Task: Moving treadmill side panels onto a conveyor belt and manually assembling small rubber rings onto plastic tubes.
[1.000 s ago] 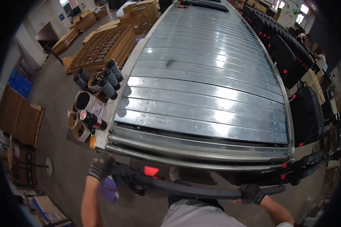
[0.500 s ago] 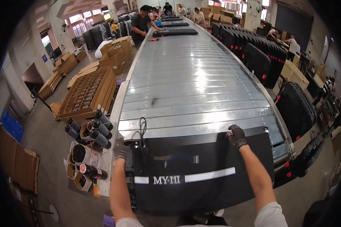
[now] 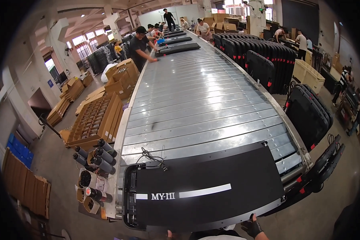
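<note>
A flat black walking-pad treadmill (image 3: pixel 212 172) lies across the near end of a metal slat conveyor (image 3: pixel 188 96), its belt marked by a white stripe with lettering. Its left end shows an open housing with rollers (image 3: pixel 130 200). A loose black power cord with a plug (image 3: pixel 151 159) rests at the far left corner. At the treadmill's near edge, my right hand (image 3: pixel 252 228) in a dark fingerless glove grips the frame, thumb up, fingers partly hidden beneath. Of my left hand (image 3: pixel 169 234), just a thumb shows at the lower border by the same edge; its fingers are hidden.
Left of the conveyor stand grey-black cylindrical motors (image 3: pixel 104 156), parts boxes (image 3: pixel 86 176) and a divided carton (image 3: pixel 94 120). Black treadmills (image 3: pixel 308 116) lean along the right. Farther up, a co-worker (image 3: pixel 140 48) reaches over the belt beside more treadmills (image 3: pixel 178 49).
Both my hands have gone from the treadmill's far side to its near edge. The treadmill now sits tilted, right end farther away, with its open left housing in sight. The co-worker leans farther over the conveyor.
</note>
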`<state>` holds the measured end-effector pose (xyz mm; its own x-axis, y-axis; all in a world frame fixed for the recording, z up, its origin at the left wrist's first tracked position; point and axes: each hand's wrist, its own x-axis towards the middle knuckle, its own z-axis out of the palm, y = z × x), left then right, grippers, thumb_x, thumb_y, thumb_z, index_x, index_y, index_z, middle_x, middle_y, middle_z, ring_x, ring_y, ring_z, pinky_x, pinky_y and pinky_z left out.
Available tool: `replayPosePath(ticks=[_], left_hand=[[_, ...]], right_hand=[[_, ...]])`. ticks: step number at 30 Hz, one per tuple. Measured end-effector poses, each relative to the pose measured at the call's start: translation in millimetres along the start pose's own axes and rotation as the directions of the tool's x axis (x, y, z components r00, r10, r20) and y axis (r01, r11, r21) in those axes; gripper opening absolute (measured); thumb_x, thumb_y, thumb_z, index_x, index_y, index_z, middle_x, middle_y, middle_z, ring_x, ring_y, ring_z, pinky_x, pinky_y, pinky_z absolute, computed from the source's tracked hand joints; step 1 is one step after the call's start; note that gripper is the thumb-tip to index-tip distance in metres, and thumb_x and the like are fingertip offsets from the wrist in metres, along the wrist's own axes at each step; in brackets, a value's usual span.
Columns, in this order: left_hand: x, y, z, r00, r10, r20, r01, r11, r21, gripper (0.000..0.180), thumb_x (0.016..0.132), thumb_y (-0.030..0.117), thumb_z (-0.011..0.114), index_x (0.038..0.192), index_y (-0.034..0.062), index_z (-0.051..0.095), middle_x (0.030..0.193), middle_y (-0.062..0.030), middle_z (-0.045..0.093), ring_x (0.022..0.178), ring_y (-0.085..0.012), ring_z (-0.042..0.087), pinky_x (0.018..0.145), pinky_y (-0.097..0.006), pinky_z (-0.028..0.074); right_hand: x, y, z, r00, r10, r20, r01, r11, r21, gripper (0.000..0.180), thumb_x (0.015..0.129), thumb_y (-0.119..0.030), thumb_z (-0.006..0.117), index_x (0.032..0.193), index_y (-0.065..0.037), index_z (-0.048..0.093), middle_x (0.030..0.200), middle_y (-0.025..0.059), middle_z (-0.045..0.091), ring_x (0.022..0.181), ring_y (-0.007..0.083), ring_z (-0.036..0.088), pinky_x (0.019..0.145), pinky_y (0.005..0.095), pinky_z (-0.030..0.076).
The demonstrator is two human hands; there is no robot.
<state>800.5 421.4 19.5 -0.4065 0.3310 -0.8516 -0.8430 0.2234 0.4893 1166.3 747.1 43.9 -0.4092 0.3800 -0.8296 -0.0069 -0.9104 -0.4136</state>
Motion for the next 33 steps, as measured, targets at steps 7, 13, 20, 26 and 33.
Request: replayPosePath(ticks=[7, 13, 20, 26, 33], left_hand=[[24.3, 38.7, 80.5, 0.96, 0.089, -0.265, -0.177, 0.927, -0.331, 0.082, 0.085, 0.073, 0.044, 0.138, 0.0102, 0.042, 0.117, -0.0069, 0.055, 0.099, -0.0281, 0.05, 0.091, -0.048, 0.043], [4.6, 48.2, 96.9, 0.966, 0.039, -0.257, -0.152, 0.888, -0.434, 0.067, 0.087, 0.072, 0.04, 0.114, 0.0125, 0.054, 0.098, -0.006, 0.057, 0.089, -0.0258, 0.051, 0.081, -0.048, 0.046], [55.0, 114.8, 109.7, 0.966, 0.041, -0.254, -0.138, 0.915, -0.379, 0.052, 0.086, 0.067, 0.051, 0.085, 0.0157, 0.056, 0.071, -0.0002, 0.05, 0.067, -0.0197, 0.047, 0.067, -0.042, 0.046], [137.7, 342.4, 271.9, 0.828, 0.55, -0.109, -0.559, 0.825, -0.081, 0.042, 0.09, 0.052, 0.059, 0.112, 0.0164, 0.062, 0.095, -0.0025, 0.064, 0.082, -0.0187, 0.058, 0.073, -0.037, 0.051], [330.7, 639.1, 403.2, 0.651, 0.752, 0.103, -0.614, 0.442, 0.654, 0.058, 0.092, 0.05, 0.056, 0.13, 0.0059, 0.048, 0.12, -0.0109, 0.059, 0.098, -0.0286, 0.057, 0.081, -0.044, 0.049]], right_hand=[[57.0, -22.6, 21.1, 0.929, -0.259, 0.264, 0.128, 0.895, 0.428, 0.096, 0.079, -0.079, 0.043, 0.149, -0.015, 0.026, 0.149, 0.0084, 0.034, 0.136, 0.0326, 0.033, 0.109, 0.0536, 0.031], [23.2, -49.1, 90.8, 0.895, -0.217, -0.389, 0.375, 0.839, 0.395, 0.049, 0.086, -0.065, 0.053, 0.092, -0.016, 0.061, 0.071, 0.002, 0.059, 0.057, 0.0175, 0.053, 0.05, 0.0359, 0.041], [34.7, -129.4, 143.9, 0.934, -0.003, -0.356, 0.17, 0.882, 0.44, 0.045, 0.086, -0.066, 0.053, 0.081, -0.021, 0.056, 0.058, -0.0032, 0.046, 0.05, 0.0137, 0.044, 0.044, 0.0315, 0.036], [192.9, -271.0, 222.6, 0.867, -0.474, 0.153, 0.389, 0.836, 0.386, 0.064, 0.087, -0.052, 0.059, 0.133, -0.01, 0.046, 0.131, 0.0098, 0.052, 0.121, 0.0292, 0.05, 0.106, 0.0498, 0.037], [318.1, -565.6, 484.1, 0.698, -0.674, 0.241, 0.714, 0.68, -0.167, 0.073, 0.087, -0.05, 0.06, 0.143, -0.014, 0.03, 0.122, 0.0112, 0.05, 0.098, 0.0238, 0.05, 0.075, 0.039, 0.046]])
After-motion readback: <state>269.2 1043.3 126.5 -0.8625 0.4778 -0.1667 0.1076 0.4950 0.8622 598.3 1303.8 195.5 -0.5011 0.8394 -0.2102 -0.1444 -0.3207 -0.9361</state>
